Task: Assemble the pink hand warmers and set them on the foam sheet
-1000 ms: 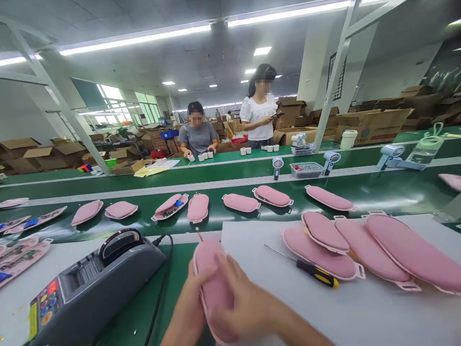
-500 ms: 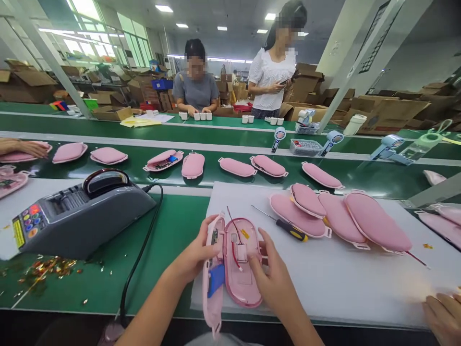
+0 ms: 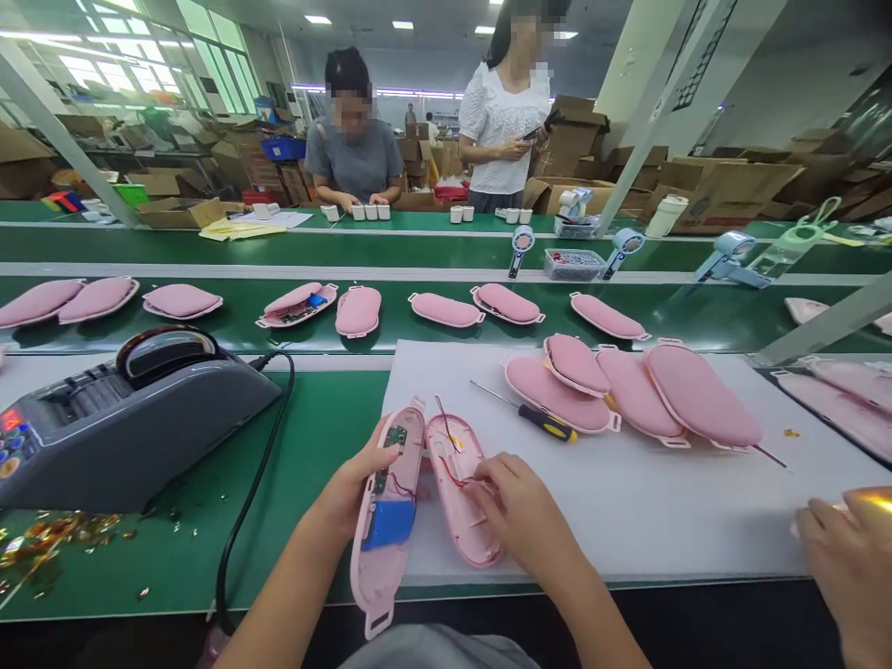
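Since both halves of an oblong pink plastic case are turned inner side up, their contents are left exposed. The board-bearing half [image 3: 376,581] is gripped along its outer edge by the left hand [image 3: 359,478], the thumb laid by a green circuit board [image 3: 395,437] and the other fingers mostly hidden beneath; a blue rectangular block [image 3: 390,523] is seated below. It is held tilted, its near end past the table edge, presumably to keep the board in view. The wired half [image 3: 465,525] is positioned just beside it, above the white sheet [image 3: 627,530]. Over its far side the right hand [image 3: 512,506] is bent, fingertips drawn together near thin red wires [image 3: 450,472]; whether a wire is pinched cannot be told. Such a hold is judged suited to fine leads, the other half being steadied by the left. A black-and-yellow-handled screwdriver [image 3: 547,423] is laid just beside stacked pink cases [image 3: 703,395], probably for easy reach. To the left, a grey tape-dispenser-like machine [image 3: 139,437] is set apart from the hands. At the right edge, a co-worker's hand [image 3: 836,557] is noted.
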`<state>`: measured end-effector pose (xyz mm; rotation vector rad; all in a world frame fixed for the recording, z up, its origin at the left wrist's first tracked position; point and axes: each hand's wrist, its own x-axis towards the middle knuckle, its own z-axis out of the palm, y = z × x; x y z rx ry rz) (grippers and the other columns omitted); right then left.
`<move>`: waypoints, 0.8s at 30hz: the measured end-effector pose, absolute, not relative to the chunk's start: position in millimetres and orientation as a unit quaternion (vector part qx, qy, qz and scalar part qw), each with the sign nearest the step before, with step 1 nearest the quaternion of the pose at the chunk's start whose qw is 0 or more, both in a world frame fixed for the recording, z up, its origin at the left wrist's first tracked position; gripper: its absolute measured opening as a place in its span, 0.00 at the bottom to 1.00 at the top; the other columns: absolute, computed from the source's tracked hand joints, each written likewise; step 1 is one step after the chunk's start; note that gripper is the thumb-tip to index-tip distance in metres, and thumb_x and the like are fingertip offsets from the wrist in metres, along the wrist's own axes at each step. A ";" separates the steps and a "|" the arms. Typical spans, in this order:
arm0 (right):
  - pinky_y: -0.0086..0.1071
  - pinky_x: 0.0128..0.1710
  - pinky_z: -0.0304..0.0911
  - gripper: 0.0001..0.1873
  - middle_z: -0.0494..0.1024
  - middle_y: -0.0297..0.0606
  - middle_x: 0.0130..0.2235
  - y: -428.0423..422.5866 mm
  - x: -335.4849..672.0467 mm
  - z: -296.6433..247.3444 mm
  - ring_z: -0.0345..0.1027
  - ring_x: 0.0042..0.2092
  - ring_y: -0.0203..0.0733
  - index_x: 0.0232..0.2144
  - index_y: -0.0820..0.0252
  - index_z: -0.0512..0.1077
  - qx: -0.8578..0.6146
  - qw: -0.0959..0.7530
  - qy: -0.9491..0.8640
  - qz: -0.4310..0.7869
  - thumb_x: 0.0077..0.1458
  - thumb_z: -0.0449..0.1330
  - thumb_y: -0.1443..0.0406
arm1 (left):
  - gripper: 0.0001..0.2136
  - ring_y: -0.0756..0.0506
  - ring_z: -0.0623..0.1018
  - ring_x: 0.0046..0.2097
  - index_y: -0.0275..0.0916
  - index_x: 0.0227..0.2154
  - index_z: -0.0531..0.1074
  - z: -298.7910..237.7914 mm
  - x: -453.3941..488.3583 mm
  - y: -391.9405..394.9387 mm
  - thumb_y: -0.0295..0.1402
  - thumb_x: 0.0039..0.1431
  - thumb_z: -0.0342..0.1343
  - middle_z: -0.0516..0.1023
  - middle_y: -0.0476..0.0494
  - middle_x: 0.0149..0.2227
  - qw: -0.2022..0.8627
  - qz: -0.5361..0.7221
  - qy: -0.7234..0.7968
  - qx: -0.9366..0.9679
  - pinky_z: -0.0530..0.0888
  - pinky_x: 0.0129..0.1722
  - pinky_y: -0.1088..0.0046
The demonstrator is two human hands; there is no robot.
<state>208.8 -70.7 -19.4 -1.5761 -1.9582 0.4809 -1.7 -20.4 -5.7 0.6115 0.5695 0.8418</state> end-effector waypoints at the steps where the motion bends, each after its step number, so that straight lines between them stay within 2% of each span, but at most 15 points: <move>1: 0.38 0.36 0.64 0.06 0.73 0.38 0.31 -69.5 209.0 -16.7 0.66 0.35 0.44 0.29 0.57 0.67 -0.592 0.292 -0.729 0.184 0.59 0.53 0.66 | 0.33 0.43 0.79 0.29 0.42 0.59 0.62 -5.2 -1.5 -20.4 0.34 0.48 0.62 0.81 0.40 0.40 0.822 0.402 0.275 0.296 0.73 0.29 0.69; 6: 0.30 0.29 0.61 0.08 0.72 0.33 0.27 -59.7 198.7 2.0 0.65 0.28 0.37 0.27 0.57 0.66 -0.590 0.393 -0.653 0.267 0.58 0.53 0.63 | 0.33 0.43 0.80 0.32 0.45 0.59 0.60 7.1 2.0 -24.9 0.34 0.49 0.62 0.80 0.41 0.42 0.801 0.409 0.313 0.303 0.74 0.33 0.67; 12: 0.29 0.28 0.63 0.10 0.74 0.33 0.28 -38.0 176.0 3.4 0.68 0.27 0.36 0.30 0.58 0.72 -0.482 0.526 -0.557 0.424 0.54 0.57 0.58 | 0.32 0.40 0.78 0.42 0.44 0.58 0.61 14.8 7.0 -28.2 0.34 0.49 0.63 0.78 0.41 0.45 0.796 0.420 0.302 0.313 0.73 0.37 0.69; 15: 0.27 0.20 0.61 0.11 0.74 0.31 0.26 -34.5 170.0 4.1 0.67 0.21 0.33 0.34 0.58 0.71 -0.455 0.517 -0.498 0.527 0.53 0.58 0.57 | 0.30 0.37 0.77 0.46 0.42 0.57 0.63 13.7 9.6 -29.2 0.34 0.49 0.63 0.77 0.40 0.45 0.787 0.435 0.285 0.332 0.72 0.39 0.67; 18: 0.25 0.18 0.59 0.15 0.73 0.28 0.24 -36.2 169.9 9.3 0.69 0.21 0.34 0.38 0.56 0.66 -0.450 0.498 -0.446 0.592 0.49 0.62 0.58 | 0.29 0.38 0.76 0.46 0.44 0.55 0.64 11.7 11.1 -30.2 0.35 0.49 0.63 0.77 0.41 0.45 0.784 0.444 0.269 0.339 0.71 0.40 0.66; 21: 0.26 0.23 0.63 0.15 0.74 0.29 0.22 -38.1 173.2 13.2 0.71 0.25 0.36 0.31 0.58 0.66 -0.454 0.496 -0.416 0.612 0.43 0.66 0.60 | 0.29 0.40 0.77 0.43 0.44 0.55 0.63 8.6 10.5 -29.2 0.36 0.48 0.63 0.77 0.42 0.45 0.784 0.439 0.263 0.351 0.71 0.40 0.66; 24: 0.28 0.22 0.63 0.12 0.73 0.31 0.20 -38.6 176.0 12.5 0.67 0.23 0.35 0.28 0.61 0.72 -0.478 0.489 -0.427 0.592 0.43 0.66 0.59 | 0.29 0.38 0.77 0.45 0.44 0.54 0.64 5.3 8.8 -26.8 0.34 0.48 0.63 0.76 0.41 0.45 0.770 0.444 0.267 0.371 0.71 0.40 0.65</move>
